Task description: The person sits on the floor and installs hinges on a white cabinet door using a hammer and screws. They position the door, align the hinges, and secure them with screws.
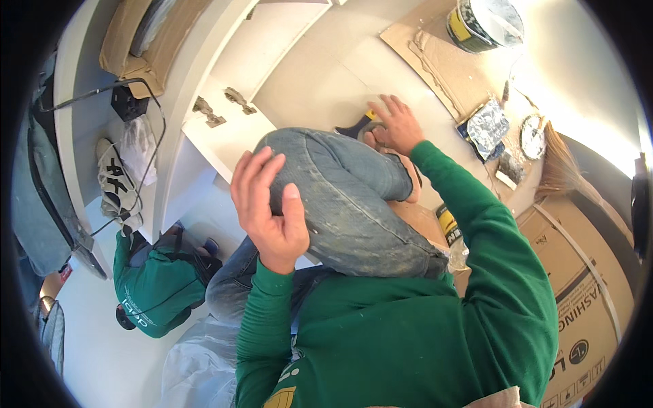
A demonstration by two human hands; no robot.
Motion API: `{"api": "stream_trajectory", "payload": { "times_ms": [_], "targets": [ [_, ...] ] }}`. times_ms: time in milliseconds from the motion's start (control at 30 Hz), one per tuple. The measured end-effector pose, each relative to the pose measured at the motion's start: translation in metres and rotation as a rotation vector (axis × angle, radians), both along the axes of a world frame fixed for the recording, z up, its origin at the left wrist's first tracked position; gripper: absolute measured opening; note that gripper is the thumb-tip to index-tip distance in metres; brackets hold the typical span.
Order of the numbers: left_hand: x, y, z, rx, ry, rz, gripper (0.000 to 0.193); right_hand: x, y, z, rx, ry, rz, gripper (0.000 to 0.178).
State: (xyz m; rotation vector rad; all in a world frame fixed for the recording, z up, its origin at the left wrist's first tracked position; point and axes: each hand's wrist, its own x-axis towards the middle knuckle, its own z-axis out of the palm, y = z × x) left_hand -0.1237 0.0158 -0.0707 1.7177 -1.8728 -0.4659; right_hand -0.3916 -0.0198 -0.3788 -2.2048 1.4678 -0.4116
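My left hand (pixel 266 214) rests against the raised knee of my worn blue jeans (pixel 367 204), its fingers spread and thumb apart, holding nothing. Beyond the knee, my right hand (pixel 401 128) reaches low with fingers extended and slightly bent. Beside its fingers lies a dark blue hand tool (pixel 354 129) with a yellow end; its working part is hidden behind the knee. Something grey and rounded sits under the fingertips, too covered to name. Just below that hand, my sandalled foot (pixel 413 187) shows partly.
White cabinet panels (pixel 241 126) with metal hinges (pixel 239 100) stand at left. A co-worker (pixel 163 292) in green crouches there. Back right are a bucket (pixel 469 27) on cardboard (pixel 435 61), a foil-like packet (pixel 487 124) and a straw broom (pixel 561 163). A large carton (pixel 578 299) stands right.
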Motion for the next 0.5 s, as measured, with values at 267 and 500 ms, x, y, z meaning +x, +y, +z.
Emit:
{"api": "stream_trajectory", "payload": {
  "times_ms": [267,500],
  "targets": [
    [0.007,-0.002,-0.002,0.071,-0.007,0.071,0.038,0.022,-0.067,-0.040,0.229,0.312,0.513,0.022],
    [0.013,-0.001,-0.008,0.089,-0.012,0.060,0.039,0.001,-0.083,0.040,0.821,-0.736,-0.155,0.031]
  ]
}}
